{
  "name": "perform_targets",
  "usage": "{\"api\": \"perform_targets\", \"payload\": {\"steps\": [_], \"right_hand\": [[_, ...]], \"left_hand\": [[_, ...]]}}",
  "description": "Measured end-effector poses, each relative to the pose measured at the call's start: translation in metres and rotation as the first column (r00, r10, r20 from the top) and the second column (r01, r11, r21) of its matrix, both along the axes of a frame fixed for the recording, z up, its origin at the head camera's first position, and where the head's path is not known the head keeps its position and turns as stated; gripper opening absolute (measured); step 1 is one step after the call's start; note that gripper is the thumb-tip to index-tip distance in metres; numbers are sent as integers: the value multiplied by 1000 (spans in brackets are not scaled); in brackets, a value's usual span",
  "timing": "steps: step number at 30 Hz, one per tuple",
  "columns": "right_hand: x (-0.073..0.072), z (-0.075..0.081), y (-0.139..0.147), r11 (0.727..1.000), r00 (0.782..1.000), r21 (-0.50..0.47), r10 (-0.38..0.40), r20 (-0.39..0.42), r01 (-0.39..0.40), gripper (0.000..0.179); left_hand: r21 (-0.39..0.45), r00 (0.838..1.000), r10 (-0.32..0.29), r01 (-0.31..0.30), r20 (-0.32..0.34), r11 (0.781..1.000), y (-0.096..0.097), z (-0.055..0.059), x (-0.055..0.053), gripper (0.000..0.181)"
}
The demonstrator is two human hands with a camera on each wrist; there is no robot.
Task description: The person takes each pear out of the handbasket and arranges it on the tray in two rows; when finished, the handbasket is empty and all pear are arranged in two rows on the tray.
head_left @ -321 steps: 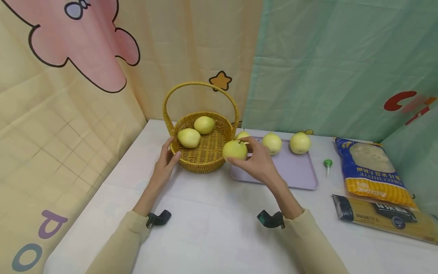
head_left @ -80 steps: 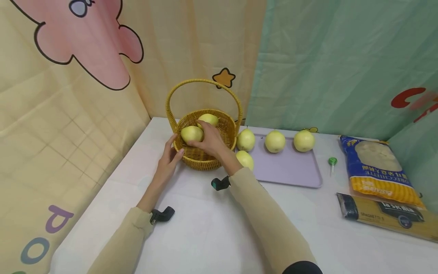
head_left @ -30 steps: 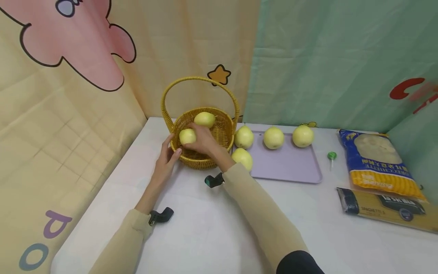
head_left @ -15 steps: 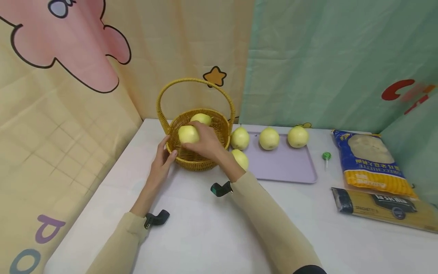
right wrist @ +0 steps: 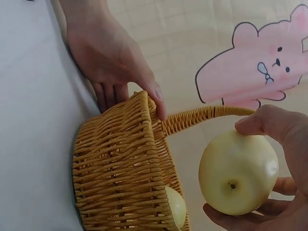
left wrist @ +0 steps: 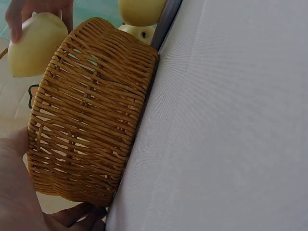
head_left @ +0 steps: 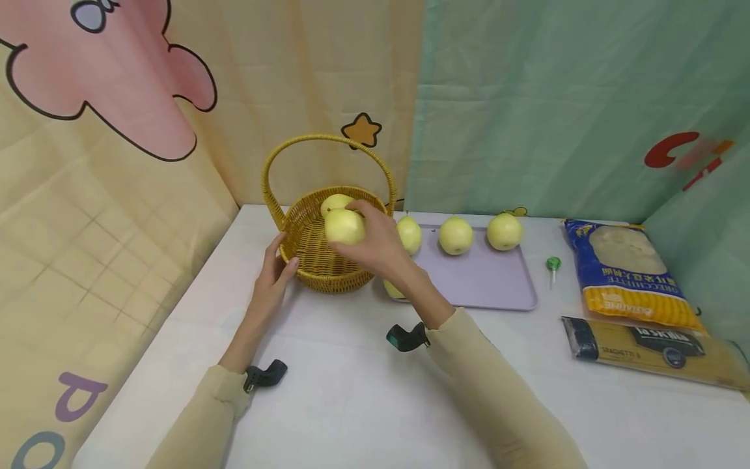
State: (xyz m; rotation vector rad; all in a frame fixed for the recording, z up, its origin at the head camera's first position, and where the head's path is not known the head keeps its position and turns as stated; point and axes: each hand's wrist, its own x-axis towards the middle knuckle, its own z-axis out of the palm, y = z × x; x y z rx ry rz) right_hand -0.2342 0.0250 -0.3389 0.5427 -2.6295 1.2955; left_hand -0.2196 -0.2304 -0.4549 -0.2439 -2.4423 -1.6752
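Note:
A yellow wicker basket (head_left: 328, 281) with a tall arched handle stands at the back of the table. My left hand (head_left: 272, 277) grips its left rim, thumb over the edge and fingers along the outer wall. Above the basket opening, my right hand (head_left: 379, 242) holds a pale yellow pear (head_left: 344, 227) between thumb and fingers. The right wrist view shows this pear (right wrist: 238, 171) apart from the rim. Another pear (head_left: 336, 200) lies inside the basket at the back, partly covered by the held one.
Right of the basket, a lilac tray (head_left: 492, 286) bears several pears (head_left: 456, 235); one at its front left is mostly behind my right arm. Further right lie a green lollipop (head_left: 553, 264), a blue-and-yellow pasta bag (head_left: 629, 273) and a spaghetti pack (head_left: 656, 352).
The pear my right hand held earlier now rests on the tray's front left. That hand then reached into the basket, took another pear and lifted it rightward. My left hand stays on the rim.

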Motion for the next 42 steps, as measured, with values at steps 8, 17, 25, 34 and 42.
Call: {"api": "perform_targets", "payload": {"steps": [8, 17, 25, 34, 42], "right_hand": [[13, 5, 24, 999, 998, -20, -36, -56, 35, 65], [26, 0, 61, 995, 995, -34, -92, -37, 91, 65], [30, -7, 88, 984, 984, -3, -177, 0, 177, 64], [35, -30, 115, 968, 965, 38, -250, 73, 248, 68], [38, -50, 140, 943, 938, 104, -326, 117, 315, 68]], "left_hand": [[-18, 1000, 10, -11, -17, 1000, 0, -3, 1, 68], [9, 1000, 0, 1, -16, 1000, 0, -4, -1, 68], [9, 1000, 3, -3, -25, 1000, 2, 0, 1, 68], [19, 1000, -4, 5, -25, 1000, 1, -1, 1, 68], [10, 1000, 3, -3, -24, 1000, 0, -2, 2, 68]]}}
